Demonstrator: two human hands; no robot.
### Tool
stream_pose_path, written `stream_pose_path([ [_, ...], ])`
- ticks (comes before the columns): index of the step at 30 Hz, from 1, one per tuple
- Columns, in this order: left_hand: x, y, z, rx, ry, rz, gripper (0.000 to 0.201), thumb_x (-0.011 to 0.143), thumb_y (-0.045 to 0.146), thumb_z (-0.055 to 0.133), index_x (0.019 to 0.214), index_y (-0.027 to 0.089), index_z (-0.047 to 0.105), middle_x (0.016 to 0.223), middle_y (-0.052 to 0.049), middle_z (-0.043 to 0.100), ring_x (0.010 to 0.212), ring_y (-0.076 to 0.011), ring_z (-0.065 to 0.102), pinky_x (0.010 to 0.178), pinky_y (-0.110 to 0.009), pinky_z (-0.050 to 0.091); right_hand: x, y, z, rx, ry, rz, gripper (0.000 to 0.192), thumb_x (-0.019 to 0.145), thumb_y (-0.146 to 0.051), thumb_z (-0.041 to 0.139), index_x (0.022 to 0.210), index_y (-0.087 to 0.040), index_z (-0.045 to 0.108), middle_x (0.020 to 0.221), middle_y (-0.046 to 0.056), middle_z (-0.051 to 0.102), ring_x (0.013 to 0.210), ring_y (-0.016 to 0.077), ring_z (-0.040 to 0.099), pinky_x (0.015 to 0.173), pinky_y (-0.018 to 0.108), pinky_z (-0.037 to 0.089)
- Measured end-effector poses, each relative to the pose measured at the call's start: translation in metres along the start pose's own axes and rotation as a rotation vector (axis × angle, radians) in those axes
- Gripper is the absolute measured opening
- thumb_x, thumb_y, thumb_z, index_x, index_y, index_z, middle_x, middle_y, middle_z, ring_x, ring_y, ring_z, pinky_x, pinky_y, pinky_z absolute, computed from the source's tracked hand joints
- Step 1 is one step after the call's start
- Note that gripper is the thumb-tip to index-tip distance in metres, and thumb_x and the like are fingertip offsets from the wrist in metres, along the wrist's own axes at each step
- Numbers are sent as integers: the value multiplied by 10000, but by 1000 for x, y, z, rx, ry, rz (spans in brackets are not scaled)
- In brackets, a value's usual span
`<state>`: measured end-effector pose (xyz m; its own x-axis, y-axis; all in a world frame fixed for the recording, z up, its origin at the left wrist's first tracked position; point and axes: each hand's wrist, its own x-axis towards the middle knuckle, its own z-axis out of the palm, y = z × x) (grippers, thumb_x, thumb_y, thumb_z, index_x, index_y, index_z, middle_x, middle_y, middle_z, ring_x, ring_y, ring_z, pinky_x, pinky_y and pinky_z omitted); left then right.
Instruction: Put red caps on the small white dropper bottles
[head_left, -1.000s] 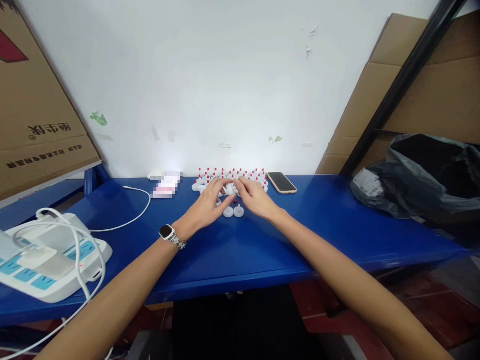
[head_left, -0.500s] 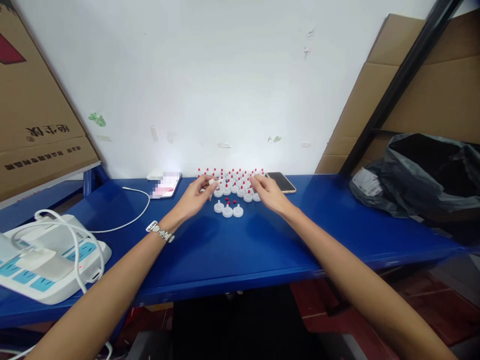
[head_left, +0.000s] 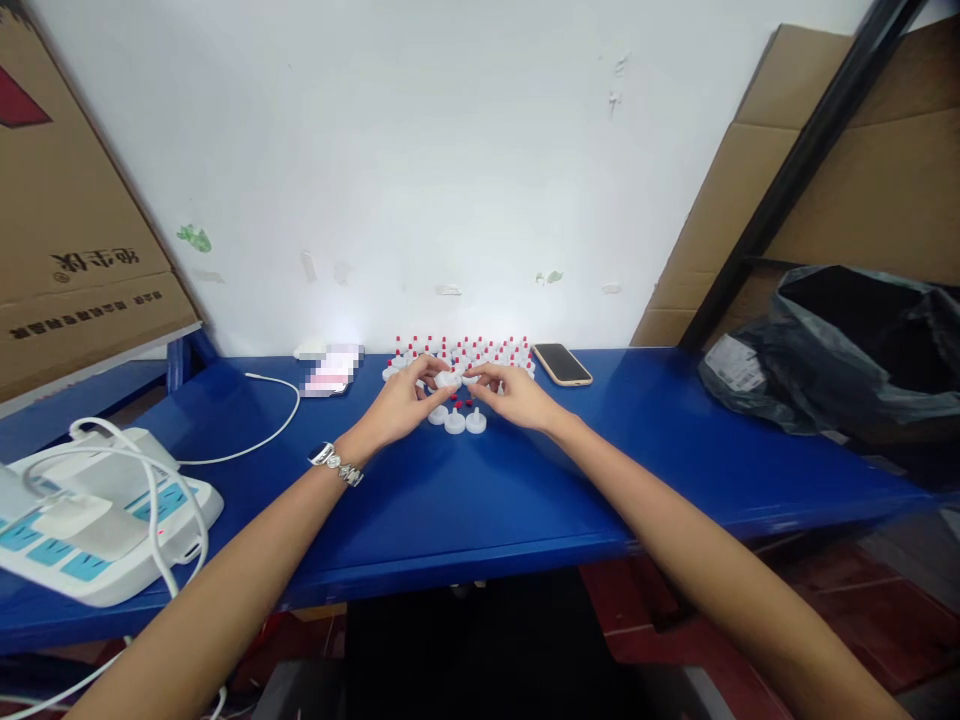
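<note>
A white nozzle cap (head_left: 448, 380) is tilted between the thumb and fingers of my left hand (head_left: 409, 402). My right hand (head_left: 517, 397) pinches close against the cap's right side, its fingertips almost meeting those of the left. What sits between the right fingertips is too small to make out. Just below the hands lie a few loose red tips (head_left: 469, 403). In front of them stand white nozzle caps without red tips (head_left: 454, 424), spouts upward. Behind my hands, several rows of white caps with red tips (head_left: 480, 350) stand near the wall, partly hidden by my fingers.
A dark-screened phone (head_left: 562, 364) lies right of the caps, and another phone (head_left: 341, 370) lies to the left. A white power strip (head_left: 112, 590) with cables occupies the left of the blue table (head_left: 465, 500). At the right is a black plastic bag (head_left: 810, 350).
Both hands have come together in front of the capped rows. My right hand moved left and toward me, away from the rows; my left hand moved slightly right with a white nozzle cap.
</note>
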<state>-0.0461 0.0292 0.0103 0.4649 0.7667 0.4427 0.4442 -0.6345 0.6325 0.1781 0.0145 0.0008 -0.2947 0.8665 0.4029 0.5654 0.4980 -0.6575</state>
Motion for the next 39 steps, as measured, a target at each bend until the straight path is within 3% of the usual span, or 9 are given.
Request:
stream_pose_path([
  [3, -1, 3, 1, 1, -5, 3, 341, 883, 437, 606, 1132, 205, 585, 1099, -72, 666, 920, -194, 626, 763, -331, 497, -2, -9, -2, 90, 74, 18, 300, 927, -343, 516, 1120, -165, 660, 830, 33, 721, 694, 128, 590, 669, 261, 430],
  [7, -2, 12, 6, -3, -14, 27, 339, 870, 456, 635, 1096, 206, 593, 1050, -51, 676, 782, -154, 609, 704, -305, 492, -5, -23, 1, 202, 120, -7, 307, 885, -430, 585, 1017, -162, 658, 775, 24, 682, 678, 134, 586, 634, 260, 439],
  [13, -3, 16, 6, 45, 0, 66, 359, 862, 470, 649, 1107, 211, 608, 1119, -65, 679, 920, -191, 617, 770, -327, 488, -10, -18, -12, 63, 203, -40, 147, 860, -289, 570, 832, -165, 643, 768, 24, 674, 670, 126, 572, 645, 261, 436],
  [17, -3, 11, 1, 100, 18, 83, 289, 940, 444, 526, 1057, 202, 630, 1052, -69, 686, 905, -197, 617, 753, -339, 475, -14, -2, -23, -132, 95, 36, 72, 787, -183, 581, 762, -160, 644, 695, 14, 659, 619, 123, 561, 613, 260, 421],
  [22, -2, 5, -1, 157, -23, 127, 241, 948, 406, 515, 969, 201, 640, 988, -62, 669, 888, -196, 599, 737, -334, 457, -14, 6, -16, -156, -44, 48, 112, 774, -168, 587, 809, -153, 692, 736, 30, 693, 640, 131, 603, 611, 256, 431],
  [31, -2, -3, 2, 197, -58, 173, 207, 962, 365, 501, 952, 206, 633, 941, -50, 647, 873, -190, 578, 771, -339, 462, -8, 8, -22, -270, 107, 130, 186, 846, -277, 594, 935, -158, 706, 717, 24, 702, 623, 130, 592, 613, 254, 403],
  [39, -3, 2, 1, 221, -45, 149, 220, 967, 376, 495, 960, 207, 635, 958, -52, 638, 880, -193, 582, 783, -348, 468, 0, 18, -20, -331, 57, 125, 80, 811, -244, 645, 836, -181, 687, 763, 33, 708, 670, 143, 603, 619, 260, 396],
])
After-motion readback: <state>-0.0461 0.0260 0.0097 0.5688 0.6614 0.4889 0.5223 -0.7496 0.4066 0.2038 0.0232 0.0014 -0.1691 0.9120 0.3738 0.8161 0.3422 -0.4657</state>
